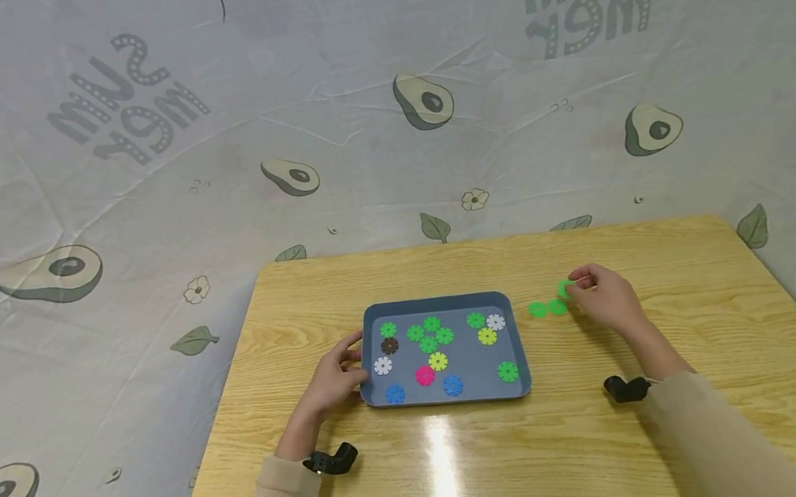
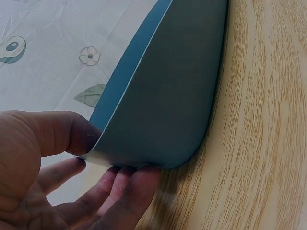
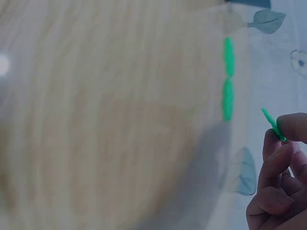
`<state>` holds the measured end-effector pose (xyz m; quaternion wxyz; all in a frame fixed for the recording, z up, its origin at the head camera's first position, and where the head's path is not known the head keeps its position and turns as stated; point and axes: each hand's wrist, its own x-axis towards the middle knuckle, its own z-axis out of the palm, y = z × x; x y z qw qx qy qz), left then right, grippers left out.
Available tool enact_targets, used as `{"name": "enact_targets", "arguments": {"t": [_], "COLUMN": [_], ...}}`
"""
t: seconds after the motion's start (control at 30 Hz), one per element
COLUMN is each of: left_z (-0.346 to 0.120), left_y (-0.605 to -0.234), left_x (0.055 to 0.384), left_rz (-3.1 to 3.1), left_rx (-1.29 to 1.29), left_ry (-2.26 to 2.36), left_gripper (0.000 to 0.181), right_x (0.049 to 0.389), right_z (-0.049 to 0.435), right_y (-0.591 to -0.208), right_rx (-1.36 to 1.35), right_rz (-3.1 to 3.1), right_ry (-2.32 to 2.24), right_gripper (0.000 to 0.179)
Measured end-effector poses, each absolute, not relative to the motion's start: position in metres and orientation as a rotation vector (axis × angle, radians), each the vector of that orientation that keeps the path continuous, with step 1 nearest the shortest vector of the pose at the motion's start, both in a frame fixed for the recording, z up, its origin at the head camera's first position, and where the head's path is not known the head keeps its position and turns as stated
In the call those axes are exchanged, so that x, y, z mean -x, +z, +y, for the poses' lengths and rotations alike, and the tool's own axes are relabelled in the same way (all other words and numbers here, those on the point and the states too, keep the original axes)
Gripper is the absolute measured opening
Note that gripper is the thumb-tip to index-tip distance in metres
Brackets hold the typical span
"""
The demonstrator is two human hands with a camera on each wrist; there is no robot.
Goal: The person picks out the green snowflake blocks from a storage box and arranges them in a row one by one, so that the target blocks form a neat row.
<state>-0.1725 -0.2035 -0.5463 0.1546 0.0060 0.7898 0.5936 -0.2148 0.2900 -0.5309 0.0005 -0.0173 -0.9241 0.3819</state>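
- Left hand [image 1: 334, 376] gripping, thumb inside and fingers outside the left wall of a blue-grey rectangular tray [image 1: 447, 400] with rounded corners. Right hand [image 1: 601, 298] pinching a bright green, thin, round plastic disc [image 1: 563, 289] between thumb and fingers, off to the tray's right; right wrist view has that disc tilted, nearly edge-on.
- Nearest: beige long sleeves [image 1: 277, 496] on both arms, a black device [image 1: 331, 459] strapped at each wrist.
- Under it all: light wood-grain table [image 1: 565, 455], white glare streak [image 1: 443, 473] on the near side. Tray sits on it.
- Tray, near part: two blue notched discs [image 1: 453, 385], a pink notched disc [image 1: 425, 375] between and slightly behind them, one green notched disc [image 1: 508, 372] by the right near corner.
- Tray, middle: white notched disc [image 1: 383, 366] left, yellow one behind the pink.
- Tray, far part: brown notched disc [image 1: 389, 345] with a green behind it, cluster of four greens centre, then green, white and yellow grouped right.
- Right of tray: two loose green discs [image 1: 537, 310] side by side on the table, near the right hand.
- Back: pale grey cloth [image 1: 349, 16], avocado, leaf and flower prints, mirrored "summer" lettering.
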Motion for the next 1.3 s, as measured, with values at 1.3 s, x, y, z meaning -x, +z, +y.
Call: {"name": "enact_targets", "arguments": {"t": [1.3], "left_z": [-0.204], "left_y": [-0.546], "left_x": [0.175], "left_rz": [2.227], "left_rx": [-0.009], "left_ry": [1.718], "left_gripper": [0.079], "right_x": [0.208], "right_z": [0.305], "right_y": [-0.547], "right_rx": [0.094], "right_rz": [-3.025], "right_ry": [0.958], "right_gripper": [0.037]}}
